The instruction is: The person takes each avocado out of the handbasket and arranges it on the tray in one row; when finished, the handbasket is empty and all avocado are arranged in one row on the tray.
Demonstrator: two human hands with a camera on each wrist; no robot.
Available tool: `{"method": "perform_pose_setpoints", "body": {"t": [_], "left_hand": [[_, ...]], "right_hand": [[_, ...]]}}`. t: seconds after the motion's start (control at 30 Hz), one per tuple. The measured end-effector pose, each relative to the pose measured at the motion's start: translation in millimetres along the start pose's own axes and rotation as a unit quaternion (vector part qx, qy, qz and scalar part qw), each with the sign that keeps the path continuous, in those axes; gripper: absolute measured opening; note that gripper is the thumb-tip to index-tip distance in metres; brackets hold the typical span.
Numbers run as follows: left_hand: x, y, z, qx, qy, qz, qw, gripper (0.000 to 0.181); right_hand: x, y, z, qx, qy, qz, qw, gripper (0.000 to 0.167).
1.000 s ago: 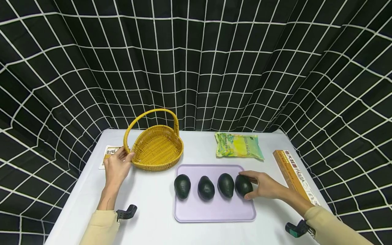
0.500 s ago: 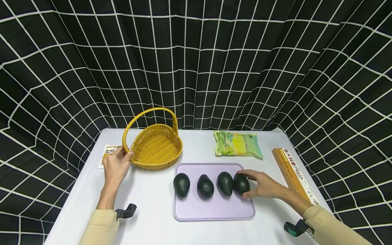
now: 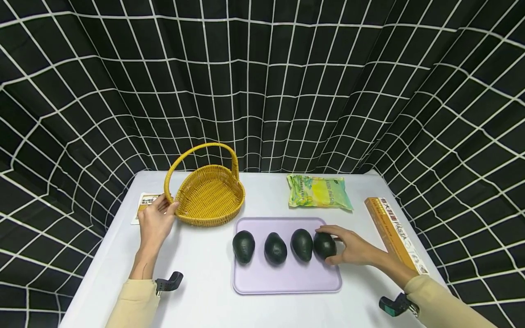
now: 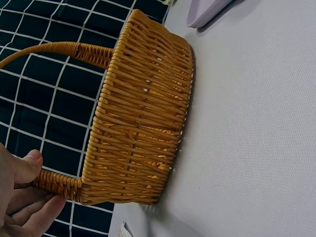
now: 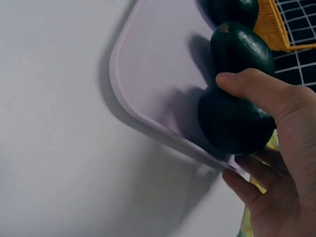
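Note:
My left hand (image 3: pixel 156 223) pinches the base of the handle on a yellow woven basket (image 3: pixel 211 218). In the left wrist view, thumb and fingers close round the handle's lower end (image 4: pixel 57 183), beside the basket's wall (image 4: pixel 138 118). Several dark green avocados lie in a row on a lilac tray (image 3: pixel 287 280). The rightmost avocado (image 3: pixel 325 246) sits between the thumb and fingers of my right hand (image 3: pixel 352 246). Seen from the right wrist, the thumb lies over this avocado (image 5: pixel 232 121) and the fingers are partly hidden beneath it. It touches its neighbour, another avocado (image 5: pixel 242 49).
A green and yellow packet (image 3: pixel 320 192) lies behind the tray. An orange and white pasta box (image 3: pixel 395 234) is at the right edge. A printed card (image 3: pixel 143 207) lies partly behind my left hand. A black gridded curtain (image 3: pixel 262 91) surrounds the white table (image 3: pixel 197 282).
The rightmost avocado sits very slightly closer to its neighbour than a second ago, with my right hand on it. My left hand stays on the basket handle.

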State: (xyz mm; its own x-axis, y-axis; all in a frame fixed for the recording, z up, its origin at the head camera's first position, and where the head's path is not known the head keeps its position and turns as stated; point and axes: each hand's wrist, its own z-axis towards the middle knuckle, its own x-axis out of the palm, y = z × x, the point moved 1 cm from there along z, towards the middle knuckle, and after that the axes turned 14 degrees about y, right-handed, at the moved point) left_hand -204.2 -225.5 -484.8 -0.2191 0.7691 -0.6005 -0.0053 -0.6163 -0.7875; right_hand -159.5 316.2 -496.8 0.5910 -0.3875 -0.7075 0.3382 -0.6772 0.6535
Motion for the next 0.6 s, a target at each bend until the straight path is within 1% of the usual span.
{"method": "perform_pose_setpoints", "body": {"t": [0.13,0.23,0.43,0.6], "left_hand": [[-0.5,-0.1,-0.2,-0.001,-0.001,-0.002,1.0,0.051],[-1.2,0.4,-0.2,-0.002,-0.005,-0.002,1.0,0.05],[-1.1,1.6,-0.4,0.0,-0.004,0.003,1.0,0.05],[-2.3,2.0,-1.5,-0.005,-0.005,0.001,1.0,0.05]], "right_hand": [[-1.5,0.3,0.4,-0.003,-0.005,-0.003,1.0,0.086],[-1.5,0.9,1.7,-0.005,-0.003,-0.006,1.0,0.089],[1.2,1.7,1.9,-0.001,0.001,0.0,1.0,0.093],[2.6,1.5,2.7,0.009,0.002,0.009,0.9999,0.096]]}}
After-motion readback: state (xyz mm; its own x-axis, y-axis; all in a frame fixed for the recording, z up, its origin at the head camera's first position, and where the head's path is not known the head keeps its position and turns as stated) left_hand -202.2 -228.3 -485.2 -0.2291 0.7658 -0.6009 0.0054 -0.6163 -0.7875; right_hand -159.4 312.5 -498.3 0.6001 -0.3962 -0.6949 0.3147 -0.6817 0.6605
